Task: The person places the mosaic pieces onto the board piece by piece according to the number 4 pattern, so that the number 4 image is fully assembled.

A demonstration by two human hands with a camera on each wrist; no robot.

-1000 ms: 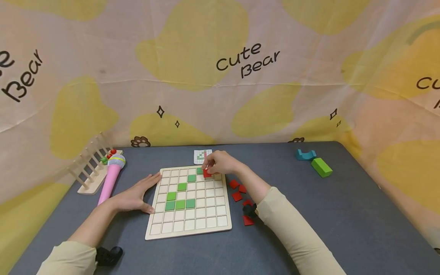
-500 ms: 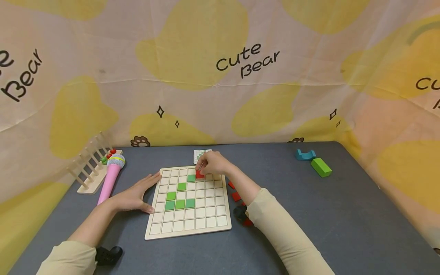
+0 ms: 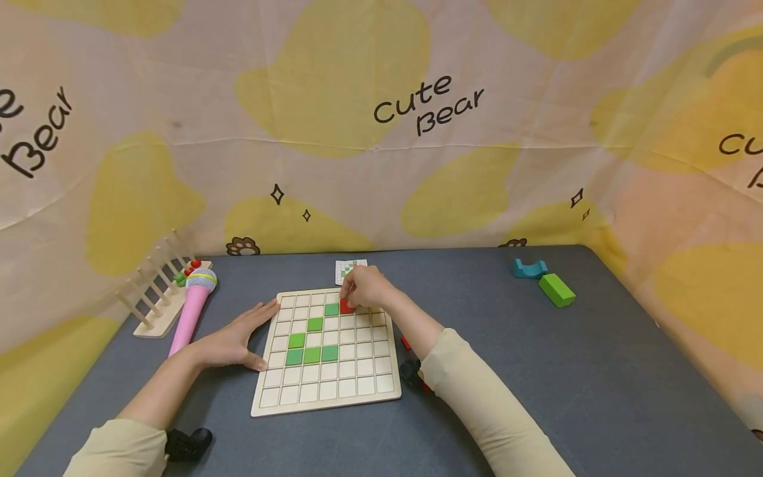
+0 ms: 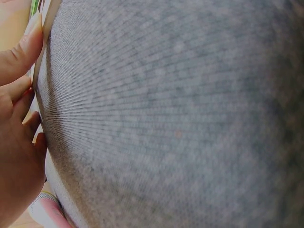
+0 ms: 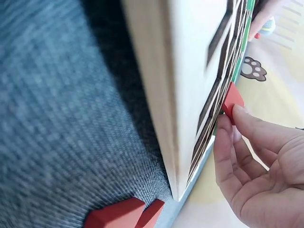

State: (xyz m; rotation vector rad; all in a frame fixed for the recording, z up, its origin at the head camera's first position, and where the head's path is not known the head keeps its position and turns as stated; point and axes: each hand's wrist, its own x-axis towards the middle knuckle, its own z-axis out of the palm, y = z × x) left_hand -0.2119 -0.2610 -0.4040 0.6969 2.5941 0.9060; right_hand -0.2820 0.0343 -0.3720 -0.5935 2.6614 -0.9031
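Cream gridded board; red tile; green tiles.

Left of the left hand, a microphone and peg rack are seen; right of the right hand, arch block and cuboid.

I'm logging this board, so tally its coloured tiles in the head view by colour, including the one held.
Light green tiles: 3
Darker green tiles: 3
Red tile, in the right hand: 1
Total: 7; the hand may hide more.
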